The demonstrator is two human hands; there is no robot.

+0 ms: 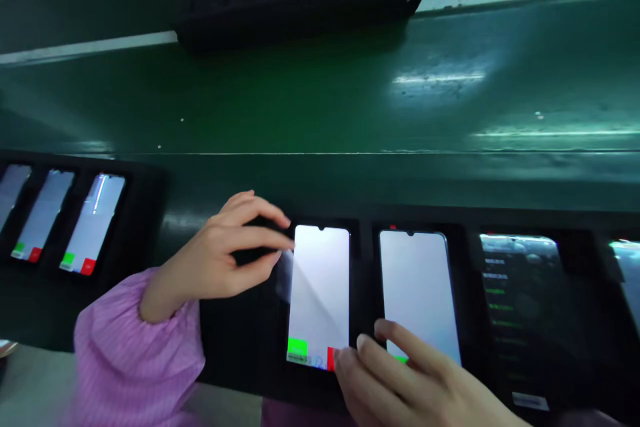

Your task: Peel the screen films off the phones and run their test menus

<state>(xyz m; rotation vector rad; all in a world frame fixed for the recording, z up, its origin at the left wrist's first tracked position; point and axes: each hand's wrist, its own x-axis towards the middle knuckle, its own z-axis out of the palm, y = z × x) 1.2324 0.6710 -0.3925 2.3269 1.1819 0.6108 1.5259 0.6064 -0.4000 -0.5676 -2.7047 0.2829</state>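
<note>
A smartphone point(320, 287) with a lit white screen lies in a black tray point(367, 267). Green and red blocks show along the bottom of its screen, and a faint diagonal band crosses it. My left hand point(225, 247) is at the phone's upper left edge, thumb and fingers apart; a fingertip meets or nearly meets the edge. Over the lower right corner is my right hand point(410, 373), its fingers loosely bent and spread. It also covers the bottom of a second phone point(420, 287) with a white screen. A faint pale patch beside the first phone is too blurred to name.
On the right lie a phone point(520, 300) with a dark text menu and part of another point(627, 267). Several lit phones point(93, 227) sit in a tray on the left. A black bin point(310, 7) stands across the green surface point(280, 93) at the back.
</note>
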